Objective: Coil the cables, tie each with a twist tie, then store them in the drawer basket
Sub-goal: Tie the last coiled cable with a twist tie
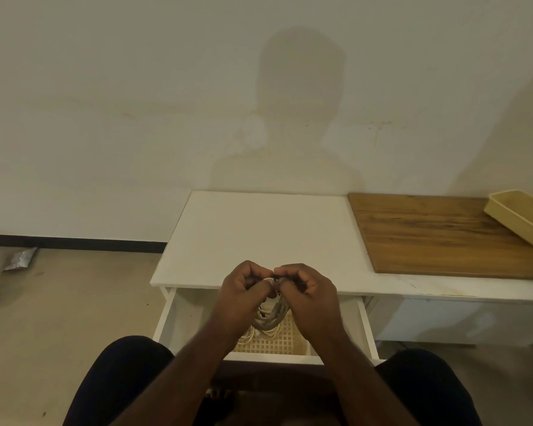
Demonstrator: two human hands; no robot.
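Note:
My left hand (243,292) and my right hand (305,292) meet fingertip to fingertip above the open drawer (365,321). Between them hangs a coiled grey cable (274,316), its loops drooping below my fingers. A small dark twist tie (275,277) shows at the top of the coil, pinched between both hands. Under the coil, a cream lattice basket (274,344) sits in the drawer with a white cable (250,335) lying in it, partly hidden by my left wrist.
The white cabinet top (259,235) lies just beyond my hands. A wooden board (437,235) with a yellow tray (520,219) is at the right. My knees flank the drawer front. A grey bin and a foil packet (20,258) are on the floor at left.

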